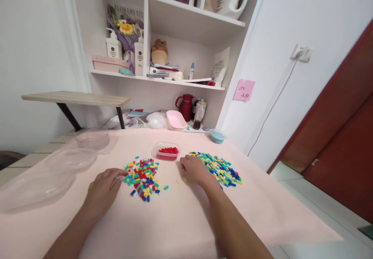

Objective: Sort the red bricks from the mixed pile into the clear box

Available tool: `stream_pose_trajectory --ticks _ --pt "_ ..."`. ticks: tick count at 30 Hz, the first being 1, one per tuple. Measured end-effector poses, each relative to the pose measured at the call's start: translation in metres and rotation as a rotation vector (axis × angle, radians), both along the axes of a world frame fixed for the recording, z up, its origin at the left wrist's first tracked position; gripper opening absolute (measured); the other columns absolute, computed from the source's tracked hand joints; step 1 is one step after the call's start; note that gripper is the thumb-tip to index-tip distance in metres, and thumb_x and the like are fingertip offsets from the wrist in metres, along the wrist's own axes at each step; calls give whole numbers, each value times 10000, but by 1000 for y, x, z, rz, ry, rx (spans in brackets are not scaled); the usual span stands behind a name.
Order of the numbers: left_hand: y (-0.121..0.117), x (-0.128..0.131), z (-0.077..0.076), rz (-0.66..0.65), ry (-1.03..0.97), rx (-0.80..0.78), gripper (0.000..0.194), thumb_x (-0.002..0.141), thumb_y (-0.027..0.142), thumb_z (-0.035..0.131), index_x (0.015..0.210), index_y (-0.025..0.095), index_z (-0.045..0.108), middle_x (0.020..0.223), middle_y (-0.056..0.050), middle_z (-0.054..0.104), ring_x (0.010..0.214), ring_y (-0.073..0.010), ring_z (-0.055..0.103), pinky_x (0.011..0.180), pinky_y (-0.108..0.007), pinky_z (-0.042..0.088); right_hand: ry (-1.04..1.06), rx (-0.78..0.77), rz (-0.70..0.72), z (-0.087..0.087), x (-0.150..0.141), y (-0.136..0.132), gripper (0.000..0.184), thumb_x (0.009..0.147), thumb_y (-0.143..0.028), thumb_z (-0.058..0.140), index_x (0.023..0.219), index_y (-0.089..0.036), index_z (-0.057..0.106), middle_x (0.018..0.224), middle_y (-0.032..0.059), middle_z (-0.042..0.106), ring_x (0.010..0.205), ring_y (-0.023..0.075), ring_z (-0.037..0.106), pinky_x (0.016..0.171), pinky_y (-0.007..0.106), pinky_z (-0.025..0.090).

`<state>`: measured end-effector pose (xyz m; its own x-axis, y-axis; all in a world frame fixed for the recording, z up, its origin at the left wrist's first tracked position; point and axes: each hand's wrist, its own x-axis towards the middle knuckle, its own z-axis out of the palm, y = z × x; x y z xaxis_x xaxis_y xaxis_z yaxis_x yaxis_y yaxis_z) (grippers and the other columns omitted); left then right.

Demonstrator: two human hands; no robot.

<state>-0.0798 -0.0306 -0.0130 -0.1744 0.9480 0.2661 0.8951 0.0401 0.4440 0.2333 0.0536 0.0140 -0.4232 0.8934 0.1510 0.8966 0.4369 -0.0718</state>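
Note:
Small coloured plastic bricks in red, yellow, green, blue and white lie in a loose pile left of centre. My left hand rests at that pile's left edge, fingers bent with a gap to the thumb, the fingertips beside a red brick. Behind the pile stands a clear plastic tub of red bricks. My right hand is just right of the tub, its fingers curled down and together; whatever they hold is hidden. A second brick pile, mostly blue, green, yellow and white, spreads to the right of that hand.
Clear plastic containers line the table's left side. At the back right sits a tub of light-blue pieces. A pink tray, a dark red jug and a bottle stand beneath the shelves. A small wooden shelf stand is at left.

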Motion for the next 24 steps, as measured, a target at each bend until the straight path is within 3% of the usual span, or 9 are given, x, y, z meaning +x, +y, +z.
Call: stream_pose_trajectory --ticks 3,7,10,12,17,20,24 --pt "-3 3 3 8 -6 -8 409 889 378 342 1043 304 714 1193 -7 715 1151 -235 601 998 -403 449 118 12 -10 4 5 -1 227 822 -63 509 889 -168 699 957 98 676 925 213 589 784 293 384" --pt "-5 5 6 -4 -6 -11 408 895 352 343 1053 306 716 1206 -1 711 1162 -230 594 1004 -399 440 430 -133 353 3 0 -5 195 778 -76 574 840 -207 703 897 19 680 862 166 590 785 256 423" --pt "-4 3 4 0 -10 -4 392 893 341 361 1052 313 718 1198 3 716 1157 -230 594 993 -400 445 386 -246 542 1 2 -6 88 709 -152 714 756 -220 684 845 -14 670 886 175 578 849 277 428" --pt "-4 3 3 5 -13 -3 386 894 331 366 1054 316 717 1183 5 721 1157 -227 594 987 -395 448 346 -277 533 -2 11 -3 117 666 -127 722 721 -214 666 786 -28 645 842 163 572 826 271 427" --pt "-6 6 4 -2 21 -15 419 919 319 328 1098 303 706 1219 -15 702 1158 -220 594 1003 -398 442 393 -342 351 -8 39 14 181 652 -42 589 700 -198 666 676 -44 611 636 121 545 588 212 379" --pt "-6 6 2 -11 74 -25 459 915 295 304 1163 293 691 1258 -47 676 1171 -227 593 1002 -405 445 467 -242 314 -2 39 22 197 690 -48 596 744 -200 709 711 -31 654 647 126 562 612 219 396" --pt "1 1 -8 36 120 -18 472 890 322 327 1198 300 684 1269 -68 667 1156 -260 597 952 -439 473 667 -98 360 23 16 17 192 825 -99 574 853 -200 735 853 5 707 787 150 618 729 246 461"
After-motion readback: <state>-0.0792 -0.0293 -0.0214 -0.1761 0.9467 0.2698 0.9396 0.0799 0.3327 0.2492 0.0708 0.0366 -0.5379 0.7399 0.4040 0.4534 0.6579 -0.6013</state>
